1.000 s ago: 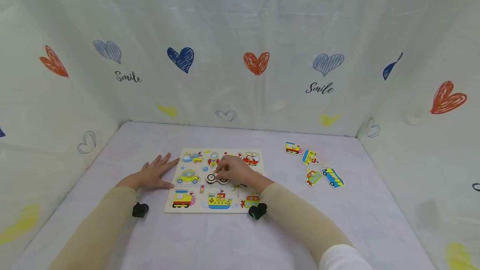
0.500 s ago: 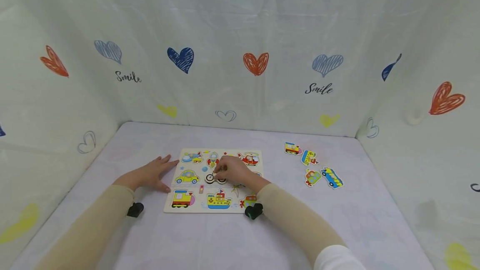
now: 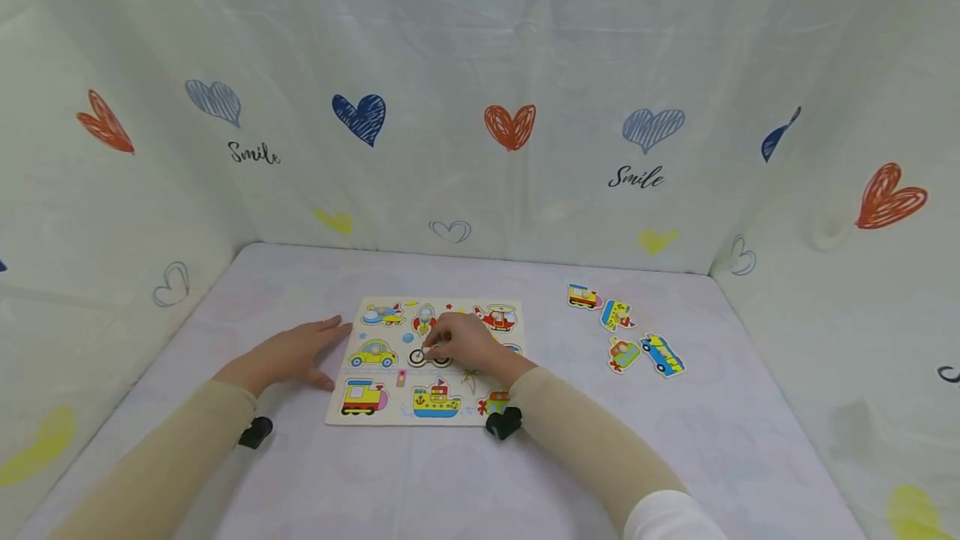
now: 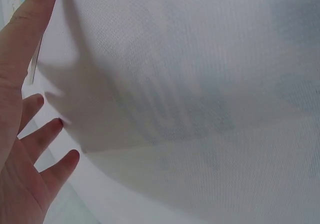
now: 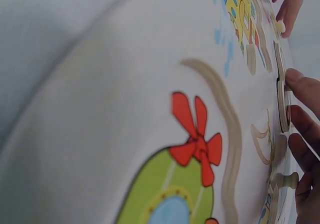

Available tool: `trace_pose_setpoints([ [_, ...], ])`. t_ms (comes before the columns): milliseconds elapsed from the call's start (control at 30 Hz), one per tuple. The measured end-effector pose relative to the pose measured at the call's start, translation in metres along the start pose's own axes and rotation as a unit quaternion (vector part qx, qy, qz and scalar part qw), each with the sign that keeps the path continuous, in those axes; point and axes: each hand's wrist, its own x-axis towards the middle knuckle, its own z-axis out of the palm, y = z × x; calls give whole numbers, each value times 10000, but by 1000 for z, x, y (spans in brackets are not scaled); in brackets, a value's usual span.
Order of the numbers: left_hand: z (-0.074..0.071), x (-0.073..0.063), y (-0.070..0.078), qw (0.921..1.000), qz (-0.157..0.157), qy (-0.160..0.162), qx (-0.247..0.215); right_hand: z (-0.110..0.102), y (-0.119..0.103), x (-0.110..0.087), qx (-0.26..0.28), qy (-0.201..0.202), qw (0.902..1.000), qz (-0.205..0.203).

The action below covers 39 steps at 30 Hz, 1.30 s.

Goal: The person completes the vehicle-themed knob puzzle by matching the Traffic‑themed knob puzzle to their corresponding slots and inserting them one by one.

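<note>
A puzzle board [image 3: 341, 417] with vehicle pictures lies on the table. My right hand [image 3: 471, 346] is over its middle, thumb and fingertips pinching a bike puzzle piece [image 3: 417, 358] with two black wheels. In the right wrist view this bike piece [image 5: 281, 104] sits close against the board, and the fingers partly cover it. Beside the board's left edge, my left hand [image 3: 288, 354] is spread, fingertips and thumb right at that edge. The left wrist view shows the same hand [image 4: 25, 149] with fingers apart and nothing held.
Right of the board lie loose pieces: a train [image 3: 583, 297], a ship [image 3: 617, 315], a green submarine [image 3: 623, 354] and a blue bus [image 3: 663, 355]. On the board, a yellow car [image 3: 373, 353] and a helicopter [image 3: 497, 317] show. A heart-printed curtain [image 3: 555, 215] stands behind the table.
My left hand has slid a little to the left, its fingers drawing closer together in the head view. The right hand stays over the bike piece, which looks flatter to the board.
</note>
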Motion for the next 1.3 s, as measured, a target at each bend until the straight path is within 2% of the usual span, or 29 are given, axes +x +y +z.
trace_pose_setpoints([
  [233, 0, 2, 3, 10000, -66, 21, -61, -3, 1, 1, -187, -122, 9996, 151],
  [567, -1, 8, 2, 9998, -91, -103, -153, -3, 3, 4, -104, -180, 9995, 247],
  [1300, -2, 8, 7, 9985, -377, -237, -309, -2, -2, 2, -399, -306, 9987, 119],
])
